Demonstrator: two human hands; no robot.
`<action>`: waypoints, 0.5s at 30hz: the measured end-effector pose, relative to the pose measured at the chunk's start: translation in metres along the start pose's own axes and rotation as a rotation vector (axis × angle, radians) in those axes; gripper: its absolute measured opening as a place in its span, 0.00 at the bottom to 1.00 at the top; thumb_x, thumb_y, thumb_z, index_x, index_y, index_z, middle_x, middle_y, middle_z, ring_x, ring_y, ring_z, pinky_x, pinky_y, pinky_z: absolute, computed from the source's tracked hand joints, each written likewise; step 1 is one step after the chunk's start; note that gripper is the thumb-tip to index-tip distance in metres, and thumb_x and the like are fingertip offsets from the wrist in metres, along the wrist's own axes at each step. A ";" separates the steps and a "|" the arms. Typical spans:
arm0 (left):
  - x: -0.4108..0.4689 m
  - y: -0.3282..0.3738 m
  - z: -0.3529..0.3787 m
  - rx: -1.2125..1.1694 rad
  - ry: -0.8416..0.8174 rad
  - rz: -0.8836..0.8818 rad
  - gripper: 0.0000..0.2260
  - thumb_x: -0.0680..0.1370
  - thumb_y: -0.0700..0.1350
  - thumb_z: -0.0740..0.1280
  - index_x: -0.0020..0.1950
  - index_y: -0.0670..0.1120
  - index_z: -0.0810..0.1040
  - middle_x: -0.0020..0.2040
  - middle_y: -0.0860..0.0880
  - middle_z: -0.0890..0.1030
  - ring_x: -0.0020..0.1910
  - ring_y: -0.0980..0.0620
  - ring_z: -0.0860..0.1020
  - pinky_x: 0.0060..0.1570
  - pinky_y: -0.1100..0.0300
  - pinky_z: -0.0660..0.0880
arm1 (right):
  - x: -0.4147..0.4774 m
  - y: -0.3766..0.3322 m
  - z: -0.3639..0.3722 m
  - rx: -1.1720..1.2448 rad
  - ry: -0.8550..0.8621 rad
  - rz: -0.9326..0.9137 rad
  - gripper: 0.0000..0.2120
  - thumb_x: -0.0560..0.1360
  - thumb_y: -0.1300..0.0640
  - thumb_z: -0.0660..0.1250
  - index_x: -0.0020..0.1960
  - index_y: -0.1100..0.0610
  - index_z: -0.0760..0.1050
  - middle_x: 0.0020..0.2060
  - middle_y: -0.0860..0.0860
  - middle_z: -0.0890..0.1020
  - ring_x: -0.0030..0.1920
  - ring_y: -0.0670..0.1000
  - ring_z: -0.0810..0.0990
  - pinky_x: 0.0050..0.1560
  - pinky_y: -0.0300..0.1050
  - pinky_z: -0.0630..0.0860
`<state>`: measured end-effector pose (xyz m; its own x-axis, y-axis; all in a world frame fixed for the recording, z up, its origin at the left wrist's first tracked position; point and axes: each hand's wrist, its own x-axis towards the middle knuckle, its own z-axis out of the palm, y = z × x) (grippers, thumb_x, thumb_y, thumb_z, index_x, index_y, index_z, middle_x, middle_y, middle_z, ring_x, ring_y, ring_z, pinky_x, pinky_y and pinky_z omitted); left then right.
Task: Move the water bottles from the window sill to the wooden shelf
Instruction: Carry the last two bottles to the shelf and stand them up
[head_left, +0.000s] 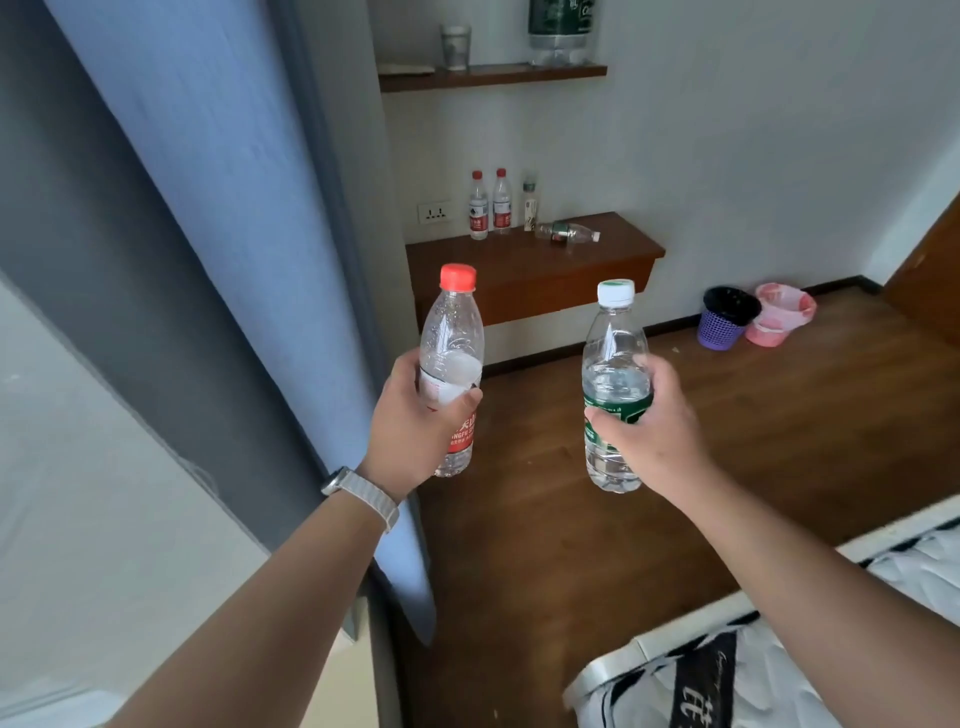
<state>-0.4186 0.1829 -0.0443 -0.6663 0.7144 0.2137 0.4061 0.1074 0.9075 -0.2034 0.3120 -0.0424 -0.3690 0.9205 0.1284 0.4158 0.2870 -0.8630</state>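
Red-capped bottle (452, 332) is clasped upright by left grip (410, 426), white-capped bottle (615, 343) by right grip (649, 431). On wooden shelf (493, 260) three bottles (478, 208) are stood upright; fourth bottle (569, 232) is laid flat.

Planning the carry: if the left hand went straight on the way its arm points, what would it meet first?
Likely the front of the wooden shelf. Only bare floor shows between it and the left hand, which grips the red-capped bottle; depth is unclear.

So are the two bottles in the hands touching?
Apart. The head view shows bare floor between the red-capped bottle in the left hand and the white-capped bottle in the right hand.
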 end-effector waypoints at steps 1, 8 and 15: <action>0.008 -0.004 0.000 -0.005 -0.007 0.001 0.23 0.72 0.50 0.76 0.62 0.54 0.70 0.54 0.57 0.80 0.51 0.58 0.80 0.47 0.66 0.76 | 0.007 -0.001 0.005 -0.006 0.001 -0.003 0.32 0.68 0.54 0.77 0.67 0.47 0.65 0.55 0.44 0.76 0.52 0.46 0.76 0.46 0.39 0.71; 0.060 -0.010 0.015 -0.020 -0.068 0.009 0.23 0.73 0.51 0.76 0.62 0.56 0.68 0.56 0.56 0.79 0.53 0.56 0.80 0.48 0.66 0.75 | 0.056 -0.007 0.028 0.008 0.040 0.012 0.33 0.68 0.53 0.77 0.67 0.48 0.65 0.54 0.43 0.76 0.48 0.41 0.76 0.40 0.31 0.68; 0.115 -0.020 0.048 0.005 -0.131 -0.053 0.27 0.73 0.52 0.75 0.68 0.54 0.67 0.59 0.57 0.78 0.56 0.54 0.79 0.52 0.61 0.78 | 0.114 0.022 0.029 -0.025 0.081 0.096 0.33 0.68 0.50 0.77 0.67 0.45 0.64 0.55 0.42 0.77 0.48 0.42 0.77 0.41 0.37 0.70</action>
<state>-0.4729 0.2961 -0.0556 -0.5997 0.7917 0.1164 0.3763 0.1507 0.9142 -0.2604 0.4157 -0.0609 -0.2587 0.9622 0.0854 0.4674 0.2020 -0.8607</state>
